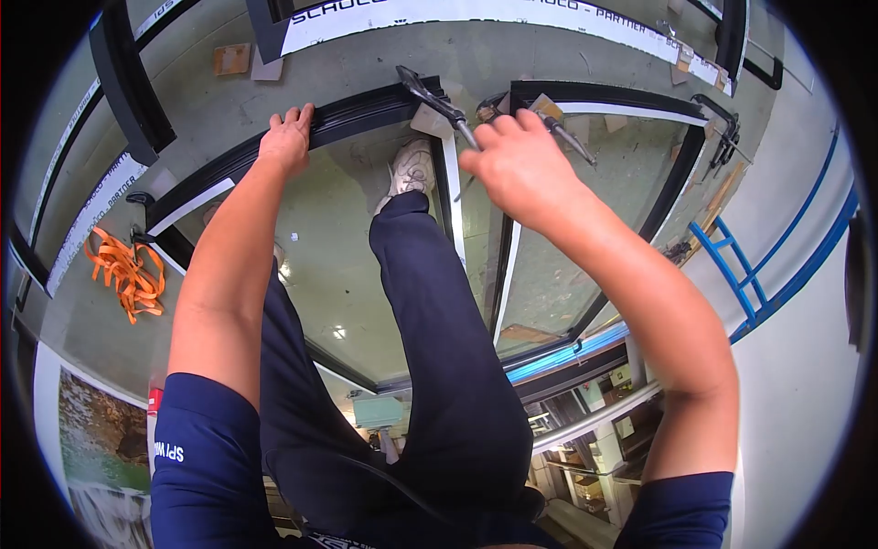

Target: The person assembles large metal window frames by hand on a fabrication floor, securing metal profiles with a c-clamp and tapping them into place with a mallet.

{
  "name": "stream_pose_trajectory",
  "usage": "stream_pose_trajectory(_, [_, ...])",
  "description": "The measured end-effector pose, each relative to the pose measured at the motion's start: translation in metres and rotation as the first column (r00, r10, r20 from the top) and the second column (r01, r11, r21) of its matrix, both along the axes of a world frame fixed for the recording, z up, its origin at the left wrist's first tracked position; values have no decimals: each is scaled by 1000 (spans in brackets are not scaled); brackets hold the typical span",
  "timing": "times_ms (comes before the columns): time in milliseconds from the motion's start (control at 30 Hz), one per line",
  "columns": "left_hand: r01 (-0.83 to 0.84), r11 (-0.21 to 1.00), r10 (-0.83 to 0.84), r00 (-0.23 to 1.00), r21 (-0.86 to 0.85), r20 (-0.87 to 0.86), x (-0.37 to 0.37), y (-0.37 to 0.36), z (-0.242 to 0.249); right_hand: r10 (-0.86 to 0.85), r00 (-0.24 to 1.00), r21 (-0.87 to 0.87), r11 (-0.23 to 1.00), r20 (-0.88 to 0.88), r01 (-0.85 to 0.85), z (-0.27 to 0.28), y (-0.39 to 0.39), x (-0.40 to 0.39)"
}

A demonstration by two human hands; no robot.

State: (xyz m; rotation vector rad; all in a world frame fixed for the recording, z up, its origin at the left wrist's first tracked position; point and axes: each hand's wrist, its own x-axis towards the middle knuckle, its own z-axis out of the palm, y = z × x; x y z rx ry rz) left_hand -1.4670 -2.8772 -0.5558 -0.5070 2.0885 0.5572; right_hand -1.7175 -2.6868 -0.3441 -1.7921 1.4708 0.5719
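Note:
My left hand (288,142) lies on the black window frame (366,110), its fingers stretched out across the profile and its thumb hard to see. To the right, my right hand (521,169) is closed around the handle end of a clamp (430,96); its dark jaw reaches over the frame's corner. The fingers hide part of the grip. Just past that hand, a second clamp (572,142) sits at the corner of a neighbouring black frame (608,96), with a small wooden block (547,108) beside it. My shoe (412,169) shows inside the left frame's opening.
Another clamp (727,128) grips the far right corner. An orange strap (128,274) lies heaped at the left. Blue metal rails (759,274) stand at the right. More black profiles with white printed film (476,14) run across the top. A wooden block (232,59) lies at upper left.

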Motion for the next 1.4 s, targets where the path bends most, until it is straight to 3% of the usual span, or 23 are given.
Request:
stream_pose_trajectory(33, [-15, 1000, 15, 1000, -1, -3, -1, 0, 0, -398, 914, 5, 917, 76, 398, 7, -1, -1])
stream_pose_trajectory(67, [-20, 1000, 20, 1000, 2, -2, -1, 0, 0, -726, 672, 41, 683, 148, 729, 13, -4, 1])
stream_pose_trajectory(100, [-25, 1000, 25, 1000, 5, 2, 0, 0, 1, -917, 386, 186, 399, 103, 898, 16, -10, 2])
stream_pose_trajectory(133, [-40, 999, 40, 999, 2, 5, 0, -1, 4, -910, 400, 187, 413, 107, 891, 12, -12, 6])
stream_pose_trajectory(200, [-56, 998, 56, 998, 12, 19, -4, -1, 9, -986, 115, 128, 99, -124, 987, -11, 7, 22])
stream_pose_trajectory(233, [-63, 998, 62, 998, 13, 16, -5, 0, 8, -996, 42, 177, 28, -75, 984, -37, 31, 30])
stream_pose_trajectory(267, [-56, 998, 56, 998, 2, 15, -5, 0, 6, -996, 48, 175, 34, -75, 984, -36, 28, 31])
stream_pose_trajectory(333, [-54, 999, 54, 998, -8, 22, -3, -1, 5, -950, 311, 81, 310, 0, 947, -31, 23, 37])
stream_pose_trajectory(367, [-52, 999, 52, 998, 1, 27, -4, -3, 6, -739, 665, -27, 671, -110, 741, -22, 16, 35])
stream_pose_trajectory(400, [-47, 999, 46, 998, 14, 31, -4, -2, 8, -738, 665, -19, 671, -110, 741, -20, 16, 39])
stream_pose_trajectory(467, [-54, 999, 54, 998, 9, 31, -3, 1, 8, -472, 852, -82, 881, -225, 466, -18, 12, 45])
stream_pose_trajectory(533, [-66, 998, 66, 997, -3, 35, -3, 0, 9, -489, 836, -73, 870, -248, 487, -20, 8, 49])
stream_pose_trajectory(600, [-31, 999, 30, 998, 12, 58, -4, -2, 13, -729, 653, -70, 676, -205, 734, -26, 5, 40])
stream_pose_trajectory(733, [-62, 998, 62, 998, 1, 29, -1, 0, 10, -841, 525, -154, 540, -131, 827, -31, 0, 18])
stream_pose_trajectory(867, [-38, 999, 38, 998, -4, 42, 0, -1, 10, -958, 229, -292, 171, 176, 941, -49, 9, -6])
stream_pose_trajectory(900, [-36, 999, 35, 998, 1, 49, -1, -1, 10, -986, -81, -147, -102, 144, 984, -51, 11, -11])
stream_pose_trajectory(933, [-37, 999, 37, 998, 2, 49, -1, 0, 10, -948, -269, -99, -288, 171, 953, -49, 7, -11])
stream_pose_trajectory(1000, [-40, 999, 41, 998, -16, 42, 0, 1, 8, -832, -520, -73, -541, 196, 838, -45, 1, -8])
stream_pose_trajectory(1033, [-40, 999, 41, 998, -15, 44, -1, 1, 9, -832, -520, -72, -540, 195, 838, -48, 1, -5])
stream_pose_trajectory(1100, [-54, 999, 53, 997, 6, 47, -2, 1, 10, -728, -607, -121, -666, 317, 736, -53, 0, 4])
stream_pose_trajectory(1200, [-51, 999, 51, 998, 5, 40, -3, 1, 12, -762, -539, -273, -637, 358, 721, -84, 18, 14])
stream_pose_trajectory(1367, [-53, 999, 52, 998, 7, 45, -5, 1, 16, -702, -603, -262, -706, 378, 658, -112, 13, 33])
stream_pose_trajectory(1400, [-47, 999, 47, 998, 4, 39, -4, 2, 17, -739, -554, -318, -669, 383, 672, -114, 10, 37])
